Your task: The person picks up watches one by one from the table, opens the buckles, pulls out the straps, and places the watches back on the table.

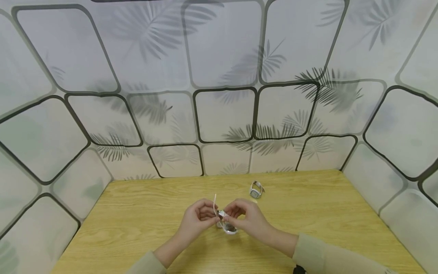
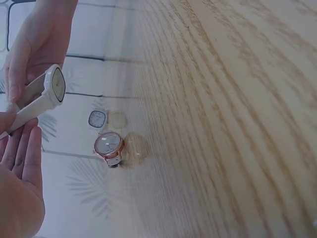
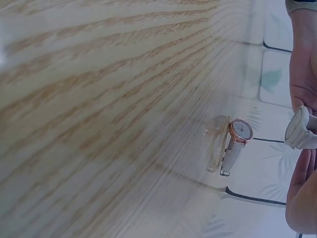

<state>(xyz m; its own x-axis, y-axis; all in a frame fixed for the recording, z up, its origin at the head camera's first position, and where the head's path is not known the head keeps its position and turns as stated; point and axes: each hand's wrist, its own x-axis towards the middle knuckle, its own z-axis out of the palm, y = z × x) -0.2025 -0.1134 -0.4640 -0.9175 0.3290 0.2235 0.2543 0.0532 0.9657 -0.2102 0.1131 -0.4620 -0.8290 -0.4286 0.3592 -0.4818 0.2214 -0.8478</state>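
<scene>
A white wristwatch with a round face (image 1: 230,228) is held up above the table between the two hands. My left hand (image 1: 192,220) pinches its white strap (image 1: 214,201), one end of which sticks up beside the fingers. From the other side my right hand (image 1: 251,220) pinches the strap with thumb and fingers. In the left wrist view the watch (image 2: 58,85) hangs with its face outward and its band bent into a loop. The buckle area is mostly hidden by fingers. The right wrist view shows the same watch (image 3: 296,130) at its edge.
A white watch with a squarish face (image 1: 255,193) lies farther back on the wooden table (image 1: 154,213). A rose-gold watch (image 2: 109,144) with a pale strap stands on the table too. Patterned fabric walls (image 1: 226,114) enclose the back and sides.
</scene>
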